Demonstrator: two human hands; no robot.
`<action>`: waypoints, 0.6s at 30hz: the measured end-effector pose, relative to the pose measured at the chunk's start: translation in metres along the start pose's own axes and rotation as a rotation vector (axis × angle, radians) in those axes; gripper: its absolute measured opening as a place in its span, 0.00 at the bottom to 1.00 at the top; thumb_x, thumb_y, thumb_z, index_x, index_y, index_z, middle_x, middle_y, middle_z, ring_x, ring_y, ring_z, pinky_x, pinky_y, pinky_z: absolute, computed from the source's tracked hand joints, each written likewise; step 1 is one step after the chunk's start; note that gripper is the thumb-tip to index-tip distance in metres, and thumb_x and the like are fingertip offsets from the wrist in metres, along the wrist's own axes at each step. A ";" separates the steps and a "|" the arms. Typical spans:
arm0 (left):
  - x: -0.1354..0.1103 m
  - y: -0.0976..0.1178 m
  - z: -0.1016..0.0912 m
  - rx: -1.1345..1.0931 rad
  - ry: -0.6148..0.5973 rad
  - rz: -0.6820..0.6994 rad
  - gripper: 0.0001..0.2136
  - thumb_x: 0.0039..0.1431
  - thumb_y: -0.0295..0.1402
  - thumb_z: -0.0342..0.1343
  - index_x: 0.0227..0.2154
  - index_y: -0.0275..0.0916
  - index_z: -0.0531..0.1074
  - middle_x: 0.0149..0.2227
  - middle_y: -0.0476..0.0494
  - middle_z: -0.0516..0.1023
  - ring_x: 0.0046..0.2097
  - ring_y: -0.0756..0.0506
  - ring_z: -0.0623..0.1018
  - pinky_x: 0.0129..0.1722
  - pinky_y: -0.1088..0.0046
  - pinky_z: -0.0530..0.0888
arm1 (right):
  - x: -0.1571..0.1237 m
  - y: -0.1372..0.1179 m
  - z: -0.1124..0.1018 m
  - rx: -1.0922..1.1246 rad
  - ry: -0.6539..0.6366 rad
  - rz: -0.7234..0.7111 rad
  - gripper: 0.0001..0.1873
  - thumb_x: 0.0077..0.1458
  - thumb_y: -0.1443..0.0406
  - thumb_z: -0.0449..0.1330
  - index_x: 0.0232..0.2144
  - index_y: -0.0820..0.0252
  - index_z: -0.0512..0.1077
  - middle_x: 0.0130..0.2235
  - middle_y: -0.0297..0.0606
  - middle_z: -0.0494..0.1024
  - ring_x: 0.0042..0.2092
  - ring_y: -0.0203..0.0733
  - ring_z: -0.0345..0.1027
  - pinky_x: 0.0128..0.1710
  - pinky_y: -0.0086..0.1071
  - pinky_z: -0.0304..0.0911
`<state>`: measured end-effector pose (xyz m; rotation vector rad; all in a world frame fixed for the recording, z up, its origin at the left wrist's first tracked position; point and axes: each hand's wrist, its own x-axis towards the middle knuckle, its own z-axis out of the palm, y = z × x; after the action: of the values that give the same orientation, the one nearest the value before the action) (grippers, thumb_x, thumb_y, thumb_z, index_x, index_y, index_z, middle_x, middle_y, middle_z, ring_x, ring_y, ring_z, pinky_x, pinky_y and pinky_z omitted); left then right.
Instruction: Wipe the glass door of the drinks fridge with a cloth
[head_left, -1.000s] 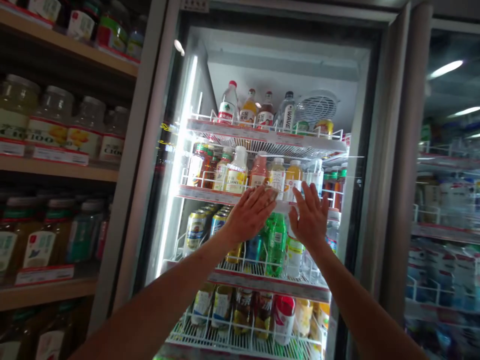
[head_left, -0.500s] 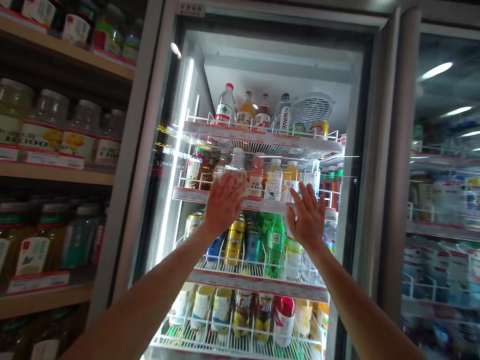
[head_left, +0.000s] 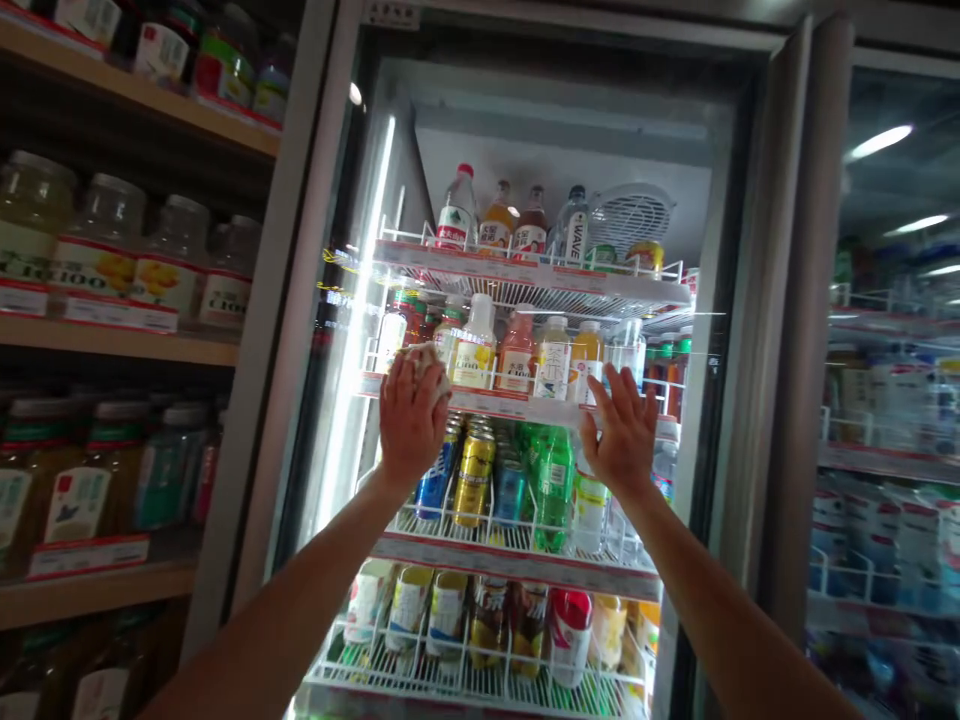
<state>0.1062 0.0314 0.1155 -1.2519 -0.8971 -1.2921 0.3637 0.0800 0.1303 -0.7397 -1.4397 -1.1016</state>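
Note:
My left hand (head_left: 409, 420) presses a crumpled pale cloth (head_left: 427, 356) against the glass door (head_left: 645, 145) of a lit drinks fridge. The cloth shows above and beside the fingers; the rest of it lies hidden under them. Right of it, my right hand (head_left: 621, 425) rests on or close to the same glass, fingers spread, holding nothing. Behind the glass, near the left hand, are a C100 bottle (head_left: 474, 360) and a gold can (head_left: 474, 470). A large green bottle (head_left: 553, 490) stands behind the glass, left of and below the right hand.
Wire shelves inside hold several bottles and cans. To the left, wooden shelves (head_left: 135, 340) carry rows of juice bottles (head_left: 94, 245). A metal door frame (head_left: 795, 330) stands on the right, beside a second glass-fronted fridge (head_left: 885, 350). Lights reflect in the glass.
My left hand has slid left across the glass with the cloth, uncovering the C100 bottle behind. My right hand stays at nearly the same spot, still spread.

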 end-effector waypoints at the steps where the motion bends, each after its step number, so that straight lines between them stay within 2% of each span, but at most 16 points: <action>1: -0.003 0.001 0.000 -0.012 -0.018 0.036 0.21 0.59 0.32 0.49 0.56 0.41 0.59 0.63 0.37 0.54 0.65 0.39 0.51 0.60 0.55 0.59 | 0.000 0.000 0.000 -0.001 0.000 0.000 0.23 0.57 0.62 0.50 0.56 0.56 0.60 0.61 0.42 0.61 0.65 0.44 0.46 0.63 0.46 0.39; 4: -0.013 0.003 -0.002 -0.059 -0.148 0.285 0.21 0.58 0.32 0.50 0.56 0.44 0.60 0.62 0.42 0.59 0.65 0.41 0.52 0.61 0.57 0.57 | 0.000 0.000 -0.001 -0.001 -0.001 0.004 0.23 0.57 0.62 0.50 0.56 0.56 0.61 0.61 0.42 0.61 0.65 0.43 0.47 0.63 0.46 0.40; 5: -0.016 0.001 -0.004 -0.059 -0.164 0.306 0.21 0.58 0.33 0.50 0.55 0.45 0.61 0.61 0.43 0.60 0.65 0.41 0.53 0.61 0.57 0.57 | 0.000 0.000 -0.001 -0.002 -0.003 0.004 0.23 0.57 0.62 0.50 0.56 0.56 0.61 0.61 0.42 0.61 0.65 0.43 0.46 0.63 0.46 0.40; 6: -0.016 -0.005 -0.006 -0.047 -0.152 0.268 0.20 0.58 0.33 0.50 0.55 0.45 0.62 0.61 0.43 0.60 0.65 0.41 0.54 0.61 0.57 0.57 | 0.000 0.000 -0.001 -0.003 -0.004 0.002 0.23 0.58 0.62 0.50 0.56 0.56 0.61 0.61 0.42 0.61 0.65 0.43 0.46 0.63 0.46 0.40; 10: -0.012 -0.033 -0.013 0.004 0.014 -0.107 0.20 0.60 0.34 0.49 0.55 0.40 0.61 0.63 0.36 0.55 0.64 0.39 0.55 0.60 0.55 0.58 | 0.000 0.000 0.000 -0.005 0.003 -0.003 0.23 0.57 0.62 0.50 0.55 0.56 0.61 0.60 0.42 0.62 0.65 0.43 0.47 0.63 0.45 0.40; 12: -0.016 -0.031 -0.015 -0.006 0.034 -0.123 0.21 0.60 0.33 0.48 0.56 0.39 0.60 0.64 0.35 0.52 0.64 0.38 0.53 0.60 0.54 0.58 | 0.000 0.000 0.000 -0.002 0.002 0.003 0.23 0.57 0.62 0.50 0.55 0.56 0.61 0.61 0.42 0.62 0.65 0.43 0.47 0.63 0.45 0.40; 13: -0.019 -0.024 -0.015 -0.020 0.011 -0.060 0.21 0.59 0.33 0.49 0.56 0.40 0.59 0.64 0.36 0.51 0.65 0.38 0.52 0.60 0.54 0.58 | 0.000 0.000 0.000 0.002 0.001 0.007 0.23 0.57 0.62 0.49 0.55 0.56 0.61 0.61 0.42 0.62 0.65 0.44 0.47 0.63 0.45 0.40; 16: -0.032 -0.002 -0.016 -0.068 -0.151 0.242 0.21 0.59 0.31 0.49 0.56 0.42 0.60 0.63 0.40 0.56 0.65 0.40 0.51 0.61 0.57 0.57 | 0.000 0.001 -0.001 0.023 0.001 0.013 0.23 0.57 0.62 0.50 0.55 0.56 0.61 0.61 0.42 0.62 0.64 0.45 0.47 0.63 0.46 0.41; 18: -0.035 -0.002 -0.018 -0.059 -0.218 0.319 0.20 0.59 0.32 0.49 0.55 0.43 0.61 0.61 0.41 0.59 0.65 0.41 0.52 0.61 0.57 0.56 | -0.001 0.002 -0.001 0.035 -0.001 0.011 0.23 0.57 0.62 0.50 0.56 0.55 0.61 0.61 0.41 0.61 0.64 0.45 0.48 0.62 0.47 0.41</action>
<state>0.0970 0.0210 0.0788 -1.5349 -0.7760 -0.9477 0.3656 0.0803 0.1299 -0.7227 -1.4503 -1.0655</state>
